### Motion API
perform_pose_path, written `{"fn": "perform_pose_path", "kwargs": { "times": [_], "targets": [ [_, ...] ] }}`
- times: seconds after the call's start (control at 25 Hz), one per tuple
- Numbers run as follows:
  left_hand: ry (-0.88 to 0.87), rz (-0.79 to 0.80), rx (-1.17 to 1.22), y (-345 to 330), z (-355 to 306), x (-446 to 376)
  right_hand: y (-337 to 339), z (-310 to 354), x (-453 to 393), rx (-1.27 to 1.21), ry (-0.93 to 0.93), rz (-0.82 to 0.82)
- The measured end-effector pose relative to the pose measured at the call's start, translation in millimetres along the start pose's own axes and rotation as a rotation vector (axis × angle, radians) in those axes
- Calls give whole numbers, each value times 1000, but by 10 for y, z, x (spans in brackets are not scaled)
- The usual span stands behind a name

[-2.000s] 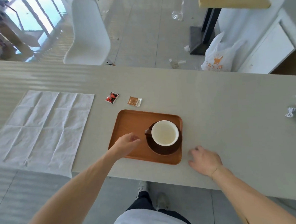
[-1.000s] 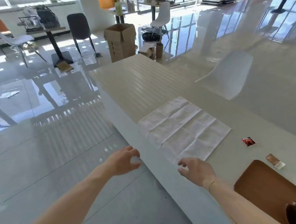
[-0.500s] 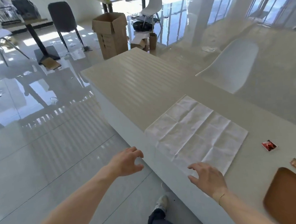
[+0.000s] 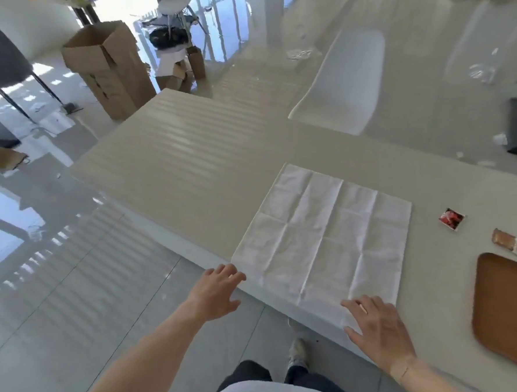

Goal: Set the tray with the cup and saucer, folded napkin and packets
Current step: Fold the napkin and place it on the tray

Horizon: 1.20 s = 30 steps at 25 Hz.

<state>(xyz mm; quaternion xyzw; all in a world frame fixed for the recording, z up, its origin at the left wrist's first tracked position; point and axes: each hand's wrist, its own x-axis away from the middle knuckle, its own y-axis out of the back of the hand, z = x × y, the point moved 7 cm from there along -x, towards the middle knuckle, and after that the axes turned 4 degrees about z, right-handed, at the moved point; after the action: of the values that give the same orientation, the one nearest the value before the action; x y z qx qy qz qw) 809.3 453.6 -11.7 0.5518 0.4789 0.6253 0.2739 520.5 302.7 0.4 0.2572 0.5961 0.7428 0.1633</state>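
Item: napkin (image 4: pixel 323 240), white, unfolded, creased into a grid, lying flat at the table's (image 4: pixel 189 175) near edge, its front hem overhanging. To fold well, I should pinch both near corners and bring them squarely along a crease. My left hand (image 4: pixel 216 292) is open and empty beside the left corner; my right hand (image 4: pixel 377 331) is open, fingers over the right corner, gripping nothing. Red packet (image 4: pixel 451 219), brown packet (image 4: pixel 509 241) and tray (image 4: pixel 512 307) lie right.
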Motion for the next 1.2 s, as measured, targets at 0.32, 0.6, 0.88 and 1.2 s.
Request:
{"fn": "perform_pose_path", "kwargs": {
  "times": [0.32, 0.6, 0.88, 1.2],
  "targets": [
    [-306, -76, -192, -52, 167, -537, -453, -67, 256, 109, -282, 109],
    [-398, -115, -264, -276, 168, -822, -626, -92, 261, 149, -422, 102],
    [-439, -344, -264, -329, 148, -851, -632, -116, 247, 216, -433, -91],
    [-358, -244, 50, -7, 217, -772, -227, -330, 260, -20, -355, -221]
  ]
}}
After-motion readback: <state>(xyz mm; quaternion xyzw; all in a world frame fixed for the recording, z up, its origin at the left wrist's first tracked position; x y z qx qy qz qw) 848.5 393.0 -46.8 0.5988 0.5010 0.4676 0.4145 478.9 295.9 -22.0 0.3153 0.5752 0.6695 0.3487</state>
